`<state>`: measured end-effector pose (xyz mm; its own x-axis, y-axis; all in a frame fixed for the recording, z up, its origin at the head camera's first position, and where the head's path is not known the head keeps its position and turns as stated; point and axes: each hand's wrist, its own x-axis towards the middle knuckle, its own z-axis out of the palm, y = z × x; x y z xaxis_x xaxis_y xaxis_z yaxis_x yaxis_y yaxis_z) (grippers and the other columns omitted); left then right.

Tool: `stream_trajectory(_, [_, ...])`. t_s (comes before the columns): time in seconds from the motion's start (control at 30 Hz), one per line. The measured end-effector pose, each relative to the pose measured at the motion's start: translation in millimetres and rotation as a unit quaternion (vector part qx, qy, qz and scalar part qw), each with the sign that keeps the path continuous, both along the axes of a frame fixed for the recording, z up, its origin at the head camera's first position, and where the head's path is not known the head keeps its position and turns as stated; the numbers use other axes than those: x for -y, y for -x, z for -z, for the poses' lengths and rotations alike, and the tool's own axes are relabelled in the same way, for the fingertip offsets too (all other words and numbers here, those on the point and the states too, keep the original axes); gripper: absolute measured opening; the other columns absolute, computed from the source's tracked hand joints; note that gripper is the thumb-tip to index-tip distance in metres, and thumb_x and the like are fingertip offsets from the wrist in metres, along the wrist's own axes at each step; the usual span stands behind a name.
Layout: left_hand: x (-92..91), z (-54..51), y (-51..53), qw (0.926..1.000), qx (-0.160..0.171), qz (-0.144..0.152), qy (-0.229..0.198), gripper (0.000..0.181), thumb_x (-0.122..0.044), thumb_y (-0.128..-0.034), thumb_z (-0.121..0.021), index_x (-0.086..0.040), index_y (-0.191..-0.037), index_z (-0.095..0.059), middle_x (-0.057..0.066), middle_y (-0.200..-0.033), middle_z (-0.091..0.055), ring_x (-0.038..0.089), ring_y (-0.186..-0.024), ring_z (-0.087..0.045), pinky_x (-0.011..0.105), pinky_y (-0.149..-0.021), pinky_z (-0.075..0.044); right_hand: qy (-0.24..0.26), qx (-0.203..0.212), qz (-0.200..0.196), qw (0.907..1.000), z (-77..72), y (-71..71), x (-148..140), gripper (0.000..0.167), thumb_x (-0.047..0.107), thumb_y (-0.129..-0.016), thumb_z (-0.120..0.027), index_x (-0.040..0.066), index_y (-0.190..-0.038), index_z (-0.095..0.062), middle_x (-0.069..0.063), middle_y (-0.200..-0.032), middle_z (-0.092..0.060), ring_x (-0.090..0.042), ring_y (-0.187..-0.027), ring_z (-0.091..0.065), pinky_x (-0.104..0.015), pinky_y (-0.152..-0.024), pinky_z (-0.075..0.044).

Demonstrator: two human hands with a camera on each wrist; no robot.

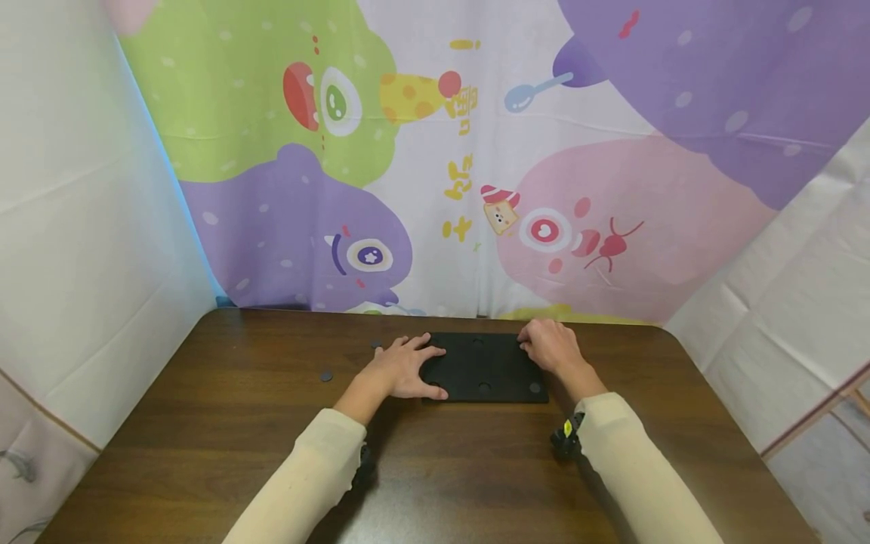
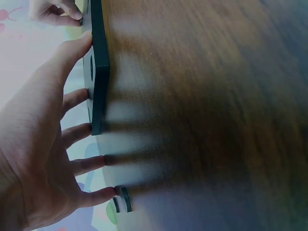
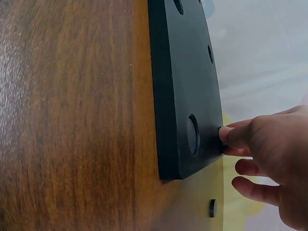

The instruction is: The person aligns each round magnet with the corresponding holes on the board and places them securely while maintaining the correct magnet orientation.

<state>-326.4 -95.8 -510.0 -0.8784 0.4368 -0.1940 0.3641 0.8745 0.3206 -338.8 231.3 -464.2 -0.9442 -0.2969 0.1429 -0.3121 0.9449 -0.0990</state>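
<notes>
A flat black board (image 1: pixel 485 370) with round recesses lies near the table's far edge. One grey-black disc (image 3: pixel 192 135) sits in the near right recess. Across the board's left end spreads my left hand (image 1: pixel 404 369), its thumb and some fingertips touching the board, the other fingers reaching past it. At the far right corner my right hand (image 1: pixel 552 346) pinches a small dark disc between thumb and finger, over the recess there; the fingertips mostly hide that disc. Two loose dark discs, a nearer one (image 1: pixel 327 376) and a farther one (image 1: pixel 376 344), lie left of the board.
The brown wooden table (image 1: pixel 462 476) ends at a printed cartoon curtain (image 1: pixel 435 151) just behind the board. Another small disc (image 3: pixel 213 208) lies on the table off the board's right end. White cloth (image 1: pixel 75 211) hangs at the left side.
</notes>
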Motion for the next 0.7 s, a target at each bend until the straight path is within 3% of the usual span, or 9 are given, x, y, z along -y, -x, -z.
stream_trajectory(0.2, [-0.5,-10.2,-9.3,0.9999,-0.006,0.004,-0.009,0.097,-0.084,-0.0883,-0.075,-0.043,-0.171,-0.047,0.005,-0.19,-0.026,0.052,-0.172,-0.029,0.092,-0.125,-0.027,0.004,0.002,0.001,1.0,0.4,0.4,1.0,0.014,0.011,-0.102,-0.081,0.011,-0.112,-0.091,-0.012,-0.118,-0.088,-0.037,-0.109,-0.083,-0.06,-0.089,-0.068])
stream_trajectory(0.33, [-3.6,-27.9,-22.8,1.0,-0.003,-0.001,-0.006,0.092,-0.076,-0.0924,-0.077,-0.037,-0.171,-0.048,0.007,-0.19,-0.028,0.053,-0.172,-0.03,0.091,-0.126,-0.028,0.004,0.007,0.0,1.0,1.5,0.7,1.1,0.014,0.011,-0.102,-0.08,0.011,-0.112,-0.091,-0.012,-0.118,-0.088,-0.037,-0.109,-0.083,-0.06,-0.088,-0.068])
stream_trajectory(0.5, [-6.0,-37.3,-30.4,1.0,-0.001,-0.004,0.006,0.089,-0.071,-0.0959,-0.076,-0.035,-0.172,-0.048,0.007,-0.19,-0.027,0.052,-0.173,-0.029,0.089,-0.128,-0.027,0.006,0.007,0.006,0.9999,1.4,0.9,1.9,0.015,0.011,-0.103,-0.079,0.011,-0.113,-0.09,-0.012,-0.119,-0.088,-0.037,-0.109,-0.083,-0.06,-0.088,-0.068])
stream_trajectory(0.6, [-4.8,-35.5,-28.6,1.0,-0.002,-0.003,0.005,0.091,-0.073,-0.0941,-0.077,-0.036,-0.172,-0.048,0.008,-0.19,-0.028,0.053,-0.172,-0.03,0.09,-0.126,-0.028,0.011,0.008,0.012,0.9998,0.9,0.8,2.2,0.015,0.012,-0.104,-0.079,0.011,-0.113,-0.09,-0.012,-0.12,-0.088,-0.037,-0.109,-0.083,-0.06,-0.089,-0.068])
stream_trajectory(0.7, [-2.6,-22.6,-18.6,1.0,0.002,-0.003,-0.003,0.094,-0.077,-0.0912,-0.077,-0.038,-0.172,-0.047,0.007,-0.19,-0.026,0.053,-0.173,-0.028,0.091,-0.126,-0.027,0.013,0.008,0.014,0.9998,0.8,0.5,2.0,0.015,0.012,-0.104,-0.078,0.011,-0.113,-0.09,-0.012,-0.12,-0.088,-0.038,-0.109,-0.083,-0.06,-0.088,-0.068])
